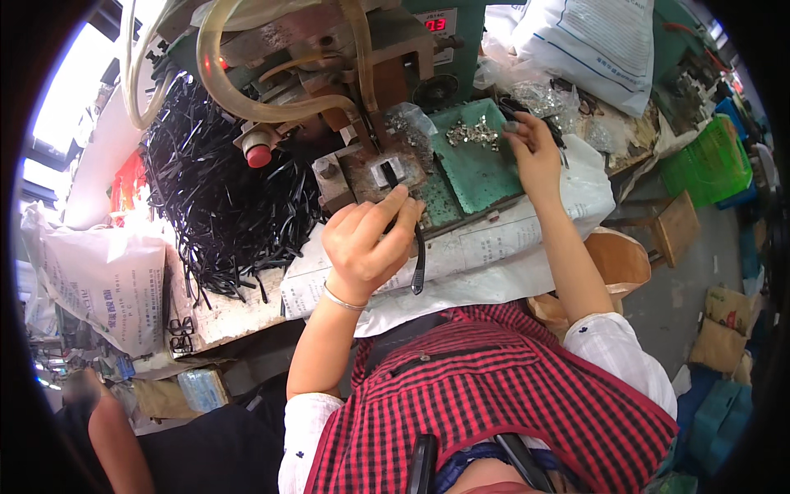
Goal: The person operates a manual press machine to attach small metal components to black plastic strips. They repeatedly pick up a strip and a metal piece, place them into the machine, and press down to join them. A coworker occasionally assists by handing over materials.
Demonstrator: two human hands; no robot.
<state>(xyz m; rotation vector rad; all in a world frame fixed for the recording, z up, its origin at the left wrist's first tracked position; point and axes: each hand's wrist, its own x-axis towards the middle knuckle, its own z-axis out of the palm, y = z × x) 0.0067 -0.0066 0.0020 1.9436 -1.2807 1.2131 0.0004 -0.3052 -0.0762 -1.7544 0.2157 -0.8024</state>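
My left hand [370,243] is closed around a black eyeglass temple [419,267], whose curved tip hangs below my fingers toward me. Just beyond the fingertips, a black piece [389,172] lies in the small metal fixture [383,178] of a bench machine; whether it is the temple's other end is hidden by my fingers. My right hand [536,156] is at the right edge of a green tray [473,177], thumb and forefinger drawn together. Something greyish shows at its fingertips, too small to name. Small shiny metal parts [473,133] are heaped at the tray's far end.
A big pile of black temples [222,189] lies left of the machine, near its red button [258,156]. Thick hoses [216,66] arch above. White sacks [588,49] stand at the back right. A wooden stool [673,226] is at right; another person's arm [119,436] shows lower left.
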